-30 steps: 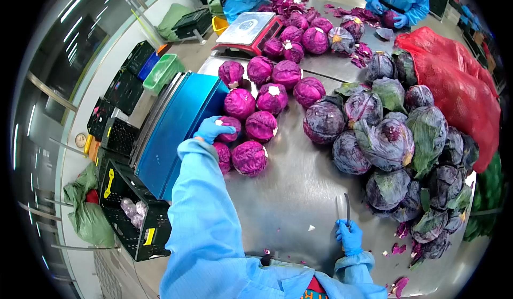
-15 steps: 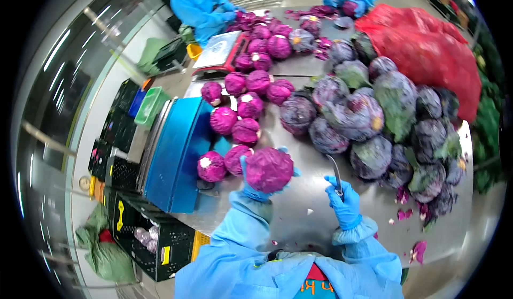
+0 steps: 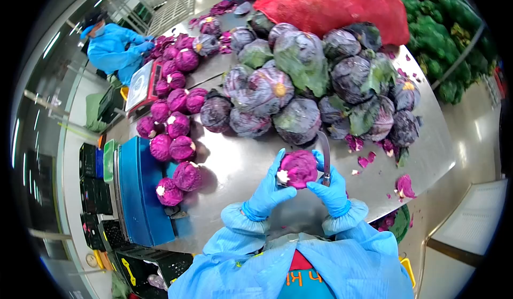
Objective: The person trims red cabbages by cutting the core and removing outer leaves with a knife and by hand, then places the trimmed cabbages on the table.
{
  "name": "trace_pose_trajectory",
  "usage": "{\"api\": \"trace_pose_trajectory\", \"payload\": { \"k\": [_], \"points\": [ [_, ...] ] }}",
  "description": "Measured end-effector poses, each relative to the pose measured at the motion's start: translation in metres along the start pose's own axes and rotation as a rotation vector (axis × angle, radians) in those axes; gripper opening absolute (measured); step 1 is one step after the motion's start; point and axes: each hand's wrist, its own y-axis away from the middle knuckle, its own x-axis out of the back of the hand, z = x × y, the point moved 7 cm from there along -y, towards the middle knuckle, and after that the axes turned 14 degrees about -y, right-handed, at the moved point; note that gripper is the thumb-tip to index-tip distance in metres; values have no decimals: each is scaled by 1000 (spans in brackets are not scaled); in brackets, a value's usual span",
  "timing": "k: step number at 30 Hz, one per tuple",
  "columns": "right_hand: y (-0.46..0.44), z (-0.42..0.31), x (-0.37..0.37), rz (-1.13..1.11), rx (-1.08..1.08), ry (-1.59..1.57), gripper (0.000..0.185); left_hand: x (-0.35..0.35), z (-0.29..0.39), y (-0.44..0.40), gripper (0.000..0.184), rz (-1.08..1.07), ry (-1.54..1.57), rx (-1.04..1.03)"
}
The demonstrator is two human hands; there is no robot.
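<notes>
Between my two gloved hands is a trimmed red cabbage (image 3: 300, 169), its pale cut stem facing left. My left hand (image 3: 265, 194) grips it from the left, thumb along the near side. A knife with a curved blade (image 3: 325, 152) is in my right hand (image 3: 332, 193), its tip pointing away from me. That hand's fingertips also touch the cabbage's right side. Trimmed bright purple cabbages (image 3: 182, 148) are grouped on the left of the metal table. Untrimmed cabbages (image 3: 297, 120) with dull outer leaves are heaped just beyond my hands.
A blue bin (image 3: 140, 192) stands at the table's left edge, with a scale (image 3: 143, 87) farther back. A red mesh sack (image 3: 331, 5) lies behind the heap. Loose leaf pieces (image 3: 405, 186) lie at right. Two co-workers in blue gowns (image 3: 115, 53) stand at the far side.
My view has swung to the right. The cabbage has turned so its stem shows, and my right hand with the knife has come up against it.
</notes>
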Motion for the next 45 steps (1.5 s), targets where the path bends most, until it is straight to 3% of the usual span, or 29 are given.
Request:
{"api": "trace_pose_trajectory", "payload": {
  "k": [1,2,5,10,13,15,17,18,21,22,25,29,30,33,35,36,40,45],
  "points": [
    [3,7,13,52,-57,-58,84,-12,12,3,91,-31,-88,-121],
    [7,20,34,104,-171,-33,79,-17,13,3,96,-52,-86,-108],
    [15,13,54,120,-149,-338,75,-24,-18,-9,97,15,285,47],
    [39,41,80,211,-108,-301,69,-86,-67,-11,78,55,211,247],
    [57,54,97,217,-174,-237,61,-84,-73,-24,86,107,167,257],
    [66,62,116,187,-343,-135,43,-77,-70,-20,100,73,-266,65],
    [71,59,132,262,-295,-75,40,-76,-61,-9,114,-14,-863,-159],
    [73,59,136,264,-327,-60,46,-80,-67,-6,128,-162,-922,-48],
    [66,71,131,157,-274,183,51,-89,-87,2,127,-283,-917,-125],
    [65,79,128,77,-348,338,53,-90,-88,4,122,-282,-828,-116],
    [71,90,131,258,-485,-15,49,-76,-98,18,113,-3,-753,23],
    [76,103,134,413,-450,-45,35,-88,-130,50,90,136,-251,417],
    [75,103,129,430,-418,-70,31,-93,-132,47,82,179,-457,117],
    [73,102,122,434,-379,-127,26,-108,-97,19,116,204,-890,-47],
    [76,96,127,379,-432,-143,31,-106,-102,1,118,198,-871,-18],
    [77,86,136,408,-451,75,39,-105,-107,-6,118,194,-862,-3],
    [71,34,133,187,134,991,39,-103,-126,-21,104,94,-895,2],
    [73,35,122,57,115,1178,38,-95,-134,-38,97,-51,-808,115]
  ]
}}
